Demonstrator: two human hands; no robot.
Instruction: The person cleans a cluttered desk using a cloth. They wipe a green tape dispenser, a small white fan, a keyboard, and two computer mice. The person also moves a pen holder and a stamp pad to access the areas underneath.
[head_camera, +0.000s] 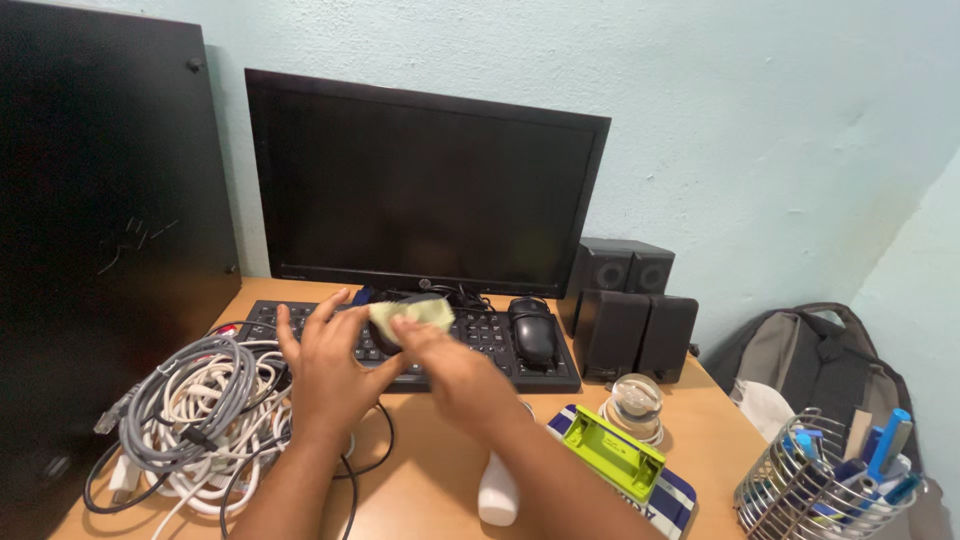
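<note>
Far left: a tall black panel (100, 220) standing upright against the pale green wall (760, 120). Near left, on the wooden desk (420, 490): a heap of coiled grey and white cables (195, 410), loosely tangled, with black leads trailing out toward the near edge. Left hand (325, 365): fingers spread and flat, grasping nothing, laid over the left part of the black keyboard (470, 345) just beside the cables. Centre, far: a dark-screened black monitor (425, 190), the keyboard lying at its foot. Right hand (450, 370): reaching across over the keyboard, fingers pinched on a small pale yellow-green cloth (412, 314), which is pressed onto a dark rounded object beneath it, too hidden to identify. Right of that, on the keyboard's right end: a black mouse (535, 335). Near centre: a white bottle-like item (497, 495), partly hidden by the right forearm. Right: two pairs of black speakers (630, 320), a glass ball (637, 398), a green hole punch (613, 452) on a blue-and-white pad. Far right: a wire basket of pens (830, 480) and a grey backpack (820, 365).
</note>
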